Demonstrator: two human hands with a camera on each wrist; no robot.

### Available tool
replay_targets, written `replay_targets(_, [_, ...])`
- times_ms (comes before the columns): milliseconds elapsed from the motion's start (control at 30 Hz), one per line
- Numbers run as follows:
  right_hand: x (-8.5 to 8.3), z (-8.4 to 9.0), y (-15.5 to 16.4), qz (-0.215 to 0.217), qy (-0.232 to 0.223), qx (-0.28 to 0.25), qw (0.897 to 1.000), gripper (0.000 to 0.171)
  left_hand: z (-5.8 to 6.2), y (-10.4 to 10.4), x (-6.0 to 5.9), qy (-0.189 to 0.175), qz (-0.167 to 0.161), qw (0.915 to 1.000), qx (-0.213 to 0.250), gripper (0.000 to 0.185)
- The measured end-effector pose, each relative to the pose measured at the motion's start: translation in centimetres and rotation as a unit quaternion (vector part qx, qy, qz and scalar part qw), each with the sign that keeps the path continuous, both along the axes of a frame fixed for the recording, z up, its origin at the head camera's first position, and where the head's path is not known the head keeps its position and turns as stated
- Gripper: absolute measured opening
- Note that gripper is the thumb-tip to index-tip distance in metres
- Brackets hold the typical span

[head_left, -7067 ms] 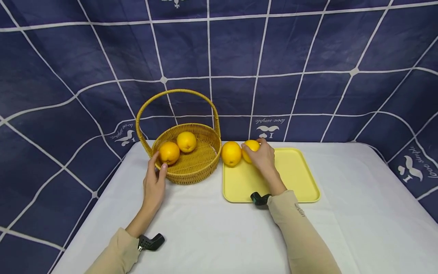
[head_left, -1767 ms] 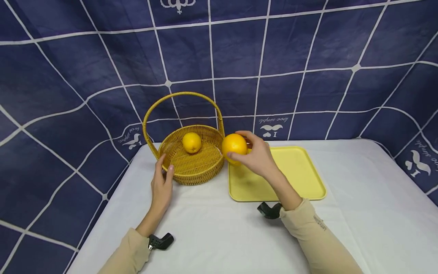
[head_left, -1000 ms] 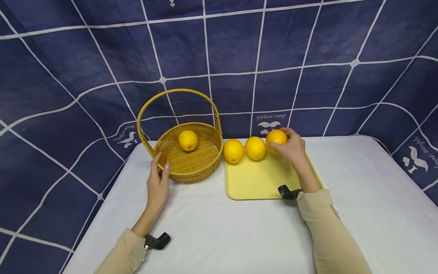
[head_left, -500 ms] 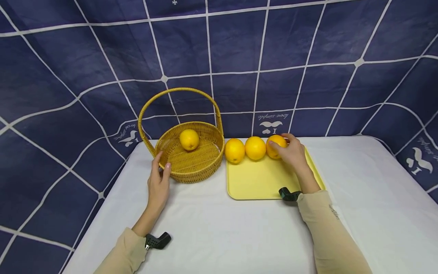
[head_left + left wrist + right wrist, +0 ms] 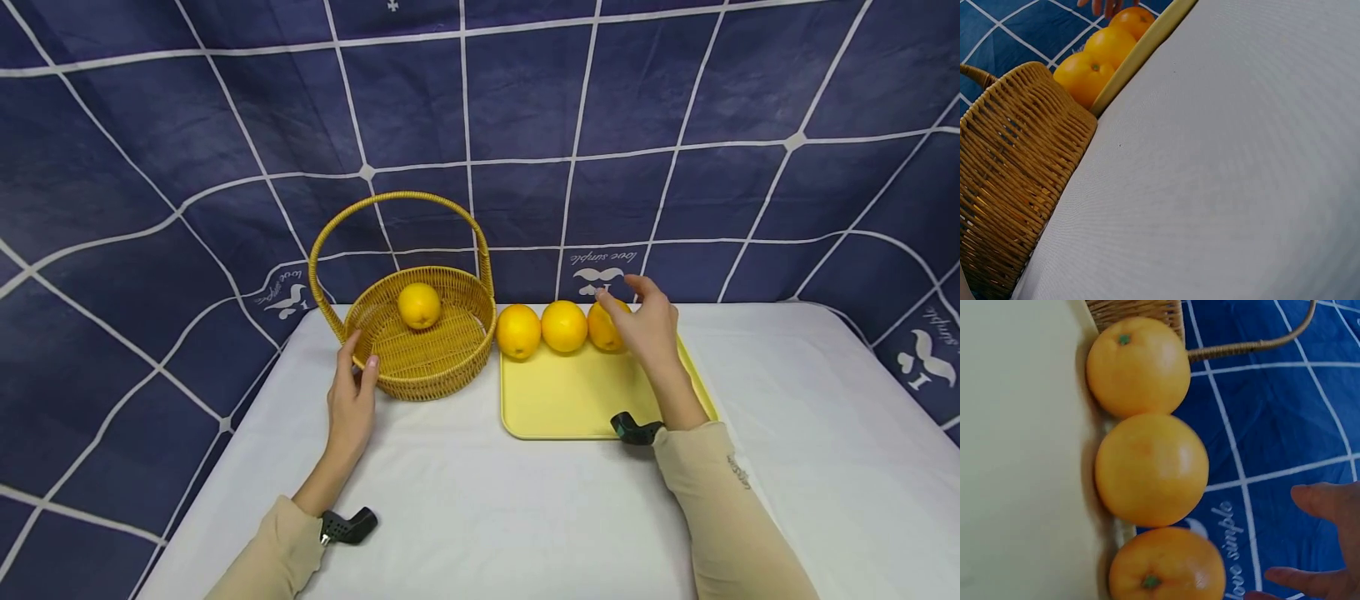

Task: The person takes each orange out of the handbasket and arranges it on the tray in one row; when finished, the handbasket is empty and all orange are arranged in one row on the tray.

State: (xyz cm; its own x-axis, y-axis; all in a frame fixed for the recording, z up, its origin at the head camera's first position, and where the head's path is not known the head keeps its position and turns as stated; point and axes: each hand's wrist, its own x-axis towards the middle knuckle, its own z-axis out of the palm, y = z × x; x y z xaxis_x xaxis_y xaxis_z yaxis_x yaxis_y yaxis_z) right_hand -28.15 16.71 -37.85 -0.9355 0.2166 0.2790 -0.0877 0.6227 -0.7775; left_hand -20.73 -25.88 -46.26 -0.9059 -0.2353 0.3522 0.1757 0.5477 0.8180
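Observation:
A woven basket with a hoop handle stands on the white table and holds one orange. To its right, a yellow tray carries three oranges in a row along its far edge. My right hand hovers just right of the third orange, fingers spread and off the fruit. In the right wrist view the same row of oranges lies beside loose fingertips. My left hand rests against the basket's near left side, fingers straight.
White cloth covers the table in front of the basket and the tray. A dark blue checked cloth hangs as a backdrop behind the table. The left wrist view has the basket wall and the tray rim.
My right hand carried an orange from the basket to the tray, set it down as the third in the row and let go. The left hand stayed at the basket.

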Motion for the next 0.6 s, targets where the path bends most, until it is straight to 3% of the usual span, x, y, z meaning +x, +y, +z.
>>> replay_targets(300, [1.0,1.7,-2.7,0.037,0.038,0.01,0.999,0.07,0.0,0.0,0.0,0.005,0.004,1.0,0.0,0.056])
replay_targets(600, [1.9,1.4,-5.1,0.09,0.025,0.035,0.995,0.074,-0.1,0.0,0.0,0.008,0.005,0.9999,0.002,0.056])
